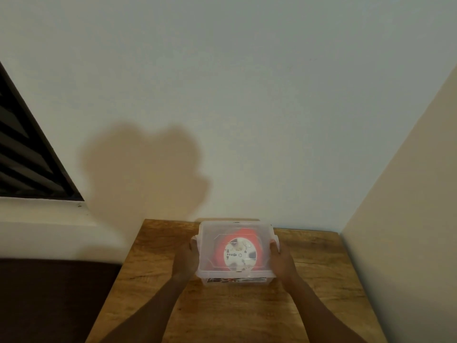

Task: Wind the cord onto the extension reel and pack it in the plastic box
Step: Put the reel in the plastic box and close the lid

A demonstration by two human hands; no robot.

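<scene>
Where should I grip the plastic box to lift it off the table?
Grip the plastic box by its two short sides, one hand coming in from each side, as the left hand and right hand do: handle tabs jut out there under the lid.

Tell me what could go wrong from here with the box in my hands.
The lid looks on, but whether its side clips are latched can't be seen; lifting might pop it and spill the reel. The box sits near the table's far edge by the wall. The left hand and right hand only press smooth sides, so the grip could slip.

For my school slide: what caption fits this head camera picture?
Both hands, left and right, grip the lidded plastic box holding the reel.
</scene>
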